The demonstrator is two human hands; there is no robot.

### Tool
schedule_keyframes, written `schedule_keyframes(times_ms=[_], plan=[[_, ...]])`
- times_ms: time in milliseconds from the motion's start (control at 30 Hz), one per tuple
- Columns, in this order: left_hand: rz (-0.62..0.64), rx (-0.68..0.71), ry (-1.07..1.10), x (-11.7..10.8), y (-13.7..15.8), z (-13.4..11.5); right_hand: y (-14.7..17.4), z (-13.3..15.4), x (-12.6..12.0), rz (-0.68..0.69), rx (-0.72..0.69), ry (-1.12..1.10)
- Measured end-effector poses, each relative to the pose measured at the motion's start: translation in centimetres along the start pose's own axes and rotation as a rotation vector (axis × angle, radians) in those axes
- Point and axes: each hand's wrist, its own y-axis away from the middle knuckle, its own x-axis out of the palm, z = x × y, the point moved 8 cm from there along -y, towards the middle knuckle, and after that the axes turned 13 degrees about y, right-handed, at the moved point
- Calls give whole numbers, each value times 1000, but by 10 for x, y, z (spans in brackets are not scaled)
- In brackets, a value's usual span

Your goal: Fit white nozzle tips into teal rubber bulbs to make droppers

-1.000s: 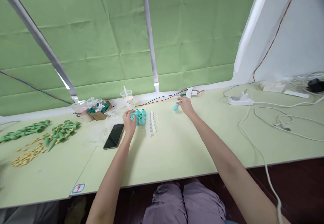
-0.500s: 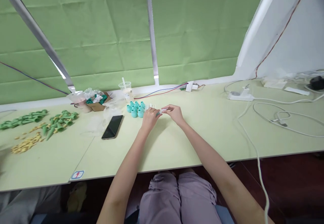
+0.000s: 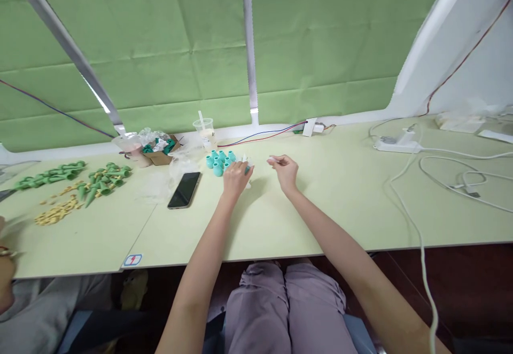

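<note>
Two bare hands at work above a pale table [image 3: 304,223], seen from the wearer's head: the left hand [image 3: 236,178] curls its fingers and thumb around a teal piece [image 3: 247,168], which is mostly hidden, while the right hand [image 3: 285,170] stands apart from it to the right, thumb and fingertips pinching a small white piece [image 3: 272,159]. The teal piece thus lies within the left hand's grasp, and the white piece lies at the tip of the right hand, on the side facing the left. A cluster of upright teal vessels [image 3: 218,169] occupies the table just beside the left hand, to its left and slightly beyond. White parts [image 3: 246,158] show partly behind the left hand, their number obscured by the fingers. Farther left, a dark-screened phone [image 3: 184,190] lies flat, near a crumpled clear bag [image 3: 158,186]. A lidded cup with a straw [image 3: 206,135] stands behind the vessels, toward the green backdrop [image 3: 320,44]. At the left edge, part of another person's forearm [image 3: 5,282] is visible
</note>
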Motion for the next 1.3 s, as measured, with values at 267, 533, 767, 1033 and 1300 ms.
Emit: schedule_keyframes(times_ms=[267, 533, 767, 1033, 1300], plan=[[-434, -653, 64, -58, 28, 111, -27, -46, -38, -100, 195, -103], [-507, -791, 159, -45, 52, 153, -21, -44, -15, 155, 191, 121], [-549, -756, 309, -34, 52, 166, -24, -52, -10, 179, 173, 19], [-474, -797, 353, -21, 51, 177, -19, -44, -7, 189, 184, -56], [-469, -748, 385, -19, 49, 173, -16, -37, -5, 217, 192, -105]])
